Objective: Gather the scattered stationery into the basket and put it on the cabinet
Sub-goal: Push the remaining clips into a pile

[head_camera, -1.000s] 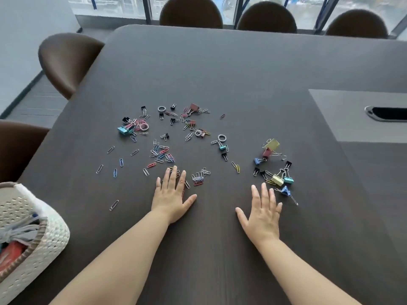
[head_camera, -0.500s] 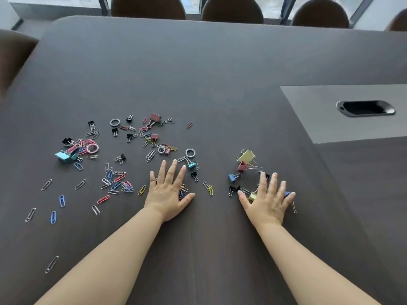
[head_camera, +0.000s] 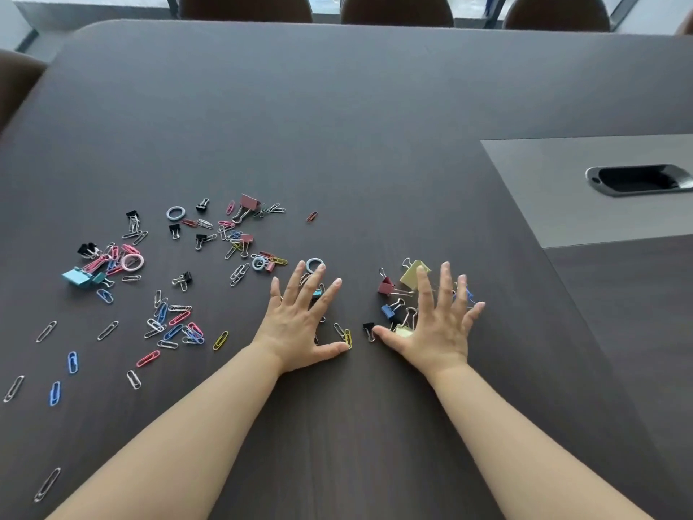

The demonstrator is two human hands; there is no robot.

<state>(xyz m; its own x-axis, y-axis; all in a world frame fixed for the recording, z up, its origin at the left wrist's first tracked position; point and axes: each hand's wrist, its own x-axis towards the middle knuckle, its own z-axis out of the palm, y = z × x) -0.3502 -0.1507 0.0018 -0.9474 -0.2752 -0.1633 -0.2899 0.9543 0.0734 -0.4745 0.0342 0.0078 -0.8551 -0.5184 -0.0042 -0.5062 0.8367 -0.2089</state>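
Coloured paper clips [head_camera: 176,324], binder clips and small rings lie scattered over the dark table [head_camera: 337,106]. My left hand [head_camera: 300,320] lies flat, fingers spread, over a few clips near a pale blue ring [head_camera: 315,265]. My right hand [head_camera: 435,320] is spread flat over a cluster of binder clips, among them a yellow one [head_camera: 412,273], a red one [head_camera: 386,287] and a blue one [head_camera: 388,311]. A teal binder clip [head_camera: 77,276] and a pink ring [head_camera: 132,261] sit at the left. The basket is out of view.
A grey inset panel [head_camera: 562,204] with a black cable slot [head_camera: 637,179] lies at the right. Brown chair backs [head_camera: 397,9] line the table's far edge, with another chair [head_camera: 15,80] at the far left.
Both hands slid forward over the clips, the right one onto the binder clip cluster. The view swung right, so the white basket at the lower left left the frame.
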